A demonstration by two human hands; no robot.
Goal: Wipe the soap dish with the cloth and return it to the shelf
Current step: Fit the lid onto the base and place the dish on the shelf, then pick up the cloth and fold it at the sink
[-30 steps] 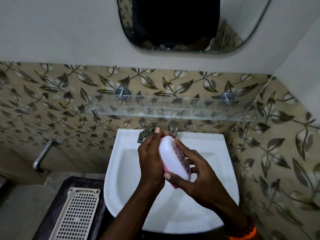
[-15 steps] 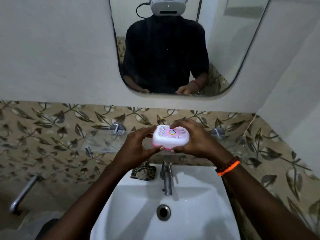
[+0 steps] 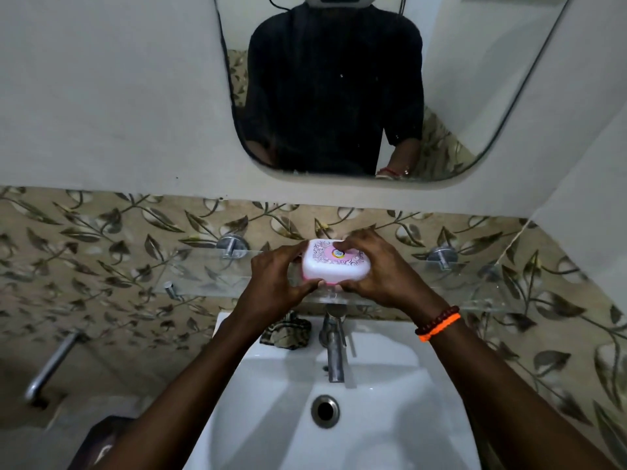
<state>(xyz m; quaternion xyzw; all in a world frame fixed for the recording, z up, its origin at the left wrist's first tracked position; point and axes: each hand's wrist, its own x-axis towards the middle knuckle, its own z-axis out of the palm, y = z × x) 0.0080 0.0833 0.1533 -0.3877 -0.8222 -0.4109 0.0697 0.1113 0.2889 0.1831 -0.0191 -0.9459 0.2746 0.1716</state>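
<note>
From the head view I judge this to be the last step: the wiping looks done and the soap dish [image 3: 334, 262] is being returned to the glass shelf [image 3: 475, 286]. My left hand [image 3: 278, 279] cups its left end, thumb under the near edge, and my right hand [image 3: 380, 269] wraps its right end with fingers [image 3: 346, 244] curled over the printed lid, so both hands are closed on the dish. It sits at the middle of the shelf, level, lid up; I cannot tell whether its base already rests on the glass or hangs just above it, since my fingers cover the lower edge. The next move, as I read it, calls for easing it flat onto the pane, clear of the front lip, then opening both hands outward without dragging it. The cloth [image 3: 286, 334] lies bunched on the back rim of the basin [image 3: 390, 361], just left of the tap [image 3: 334, 347] and below the shelf, touched by neither hand. Two metal brackets, one to the left [image 3: 232, 245] and one to the right [image 3: 441, 257], hold the shelf to the tiled wall, both apart from the dish. A mirror [image 3: 475, 96] hangs above. Nothing stands on the glass to block the spot; the tap directly beneath is what a slipped dish would hit.
</note>
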